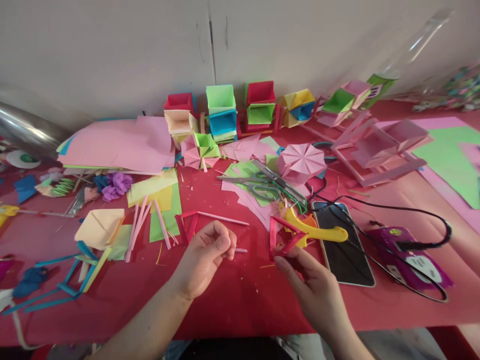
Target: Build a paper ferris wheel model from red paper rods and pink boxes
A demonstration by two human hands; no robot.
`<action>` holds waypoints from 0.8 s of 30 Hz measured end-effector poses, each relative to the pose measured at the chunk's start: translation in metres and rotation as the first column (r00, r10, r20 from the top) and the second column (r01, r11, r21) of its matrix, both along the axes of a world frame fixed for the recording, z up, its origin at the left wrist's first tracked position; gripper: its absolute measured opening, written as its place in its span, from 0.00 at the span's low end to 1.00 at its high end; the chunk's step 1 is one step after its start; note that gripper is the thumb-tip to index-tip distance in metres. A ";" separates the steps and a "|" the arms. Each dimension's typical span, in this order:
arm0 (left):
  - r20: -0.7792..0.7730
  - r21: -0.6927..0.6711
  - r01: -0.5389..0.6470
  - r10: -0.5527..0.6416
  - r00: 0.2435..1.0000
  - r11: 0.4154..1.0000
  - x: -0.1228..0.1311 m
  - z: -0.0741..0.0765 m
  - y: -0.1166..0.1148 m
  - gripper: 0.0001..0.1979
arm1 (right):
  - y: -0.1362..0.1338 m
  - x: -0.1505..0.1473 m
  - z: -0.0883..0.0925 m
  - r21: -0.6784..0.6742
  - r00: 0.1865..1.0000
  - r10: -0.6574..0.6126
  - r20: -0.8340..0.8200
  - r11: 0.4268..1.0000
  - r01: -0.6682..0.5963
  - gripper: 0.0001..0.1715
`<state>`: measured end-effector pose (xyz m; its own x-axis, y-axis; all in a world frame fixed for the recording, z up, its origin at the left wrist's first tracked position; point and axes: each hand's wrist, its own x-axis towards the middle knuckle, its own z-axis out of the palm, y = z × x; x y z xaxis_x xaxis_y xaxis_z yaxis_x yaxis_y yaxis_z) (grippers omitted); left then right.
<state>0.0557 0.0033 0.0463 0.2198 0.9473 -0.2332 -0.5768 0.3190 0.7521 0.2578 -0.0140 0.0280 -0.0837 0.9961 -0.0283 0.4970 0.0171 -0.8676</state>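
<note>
One broad table covered in red (232,305) stretches before my two hands. My left hand (206,255) has its thumb pressed to curled fingers; whether anything sits between them, I cannot tell. My right hand (317,280) pinches the near corner of one red folded-paper triangular frame (272,239), beside one yellow plastic glue gun (318,232). The frame should be feather-light, springy and easily creased, best held at a folded corner. Beyond my left fingers are one angular red paper piece (192,226) and two slim pink paper rods (225,218).

Room over near tabletop (240,300), scissors (240,180) beyond
</note>
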 end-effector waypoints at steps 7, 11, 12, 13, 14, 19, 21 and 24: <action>0.114 0.026 0.042 -0.045 0.992 0.999 0.004 -0.002 -0.005 0.08 | -0.005 -0.011 -0.007 0.043 0.995 0.089 0.038 0.995 -0.091 0.09; 0.163 0.034 0.060 -0.064 0.984 0.998 0.004 -0.003 -0.007 0.07 | -0.002 -0.013 -0.005 0.075 0.994 0.102 0.044 0.992 -0.105 0.08; 0.170 0.040 0.063 -0.069 0.983 0.997 0.004 -0.003 -0.007 0.06 | -0.001 -0.013 -0.004 0.085 0.994 0.100 0.049 0.991 -0.104 0.08; 0.177 0.046 0.065 -0.072 0.981 0.997 0.003 -0.003 -0.007 0.06 | -0.001 -0.013 -0.004 0.095 0.994 0.098 0.055 0.990 -0.102 0.08; 0.187 0.048 0.067 -0.074 0.980 0.997 0.003 -0.003 -0.007 0.07 | -0.001 -0.014 -0.004 0.101 0.993 0.097 0.060 0.990 -0.103 0.08; 0.272 -0.018 0.045 -0.038 0.962 0.999 0.003 0.005 -0.004 0.06 | -0.002 -0.014 -0.003 0.097 0.992 0.103 0.071 0.989 -0.109 0.08; 0.304 -0.065 0.050 -0.028 0.952 0.997 0.004 0.010 -0.003 0.09 | -0.003 -0.014 -0.003 0.099 0.992 0.102 0.067 0.989 -0.108 0.08; 0.340 -0.112 0.071 -0.029 0.940 0.991 0.006 0.012 -0.002 0.12 | -0.003 -0.014 -0.004 0.098 0.992 0.105 0.069 0.989 -0.112 0.08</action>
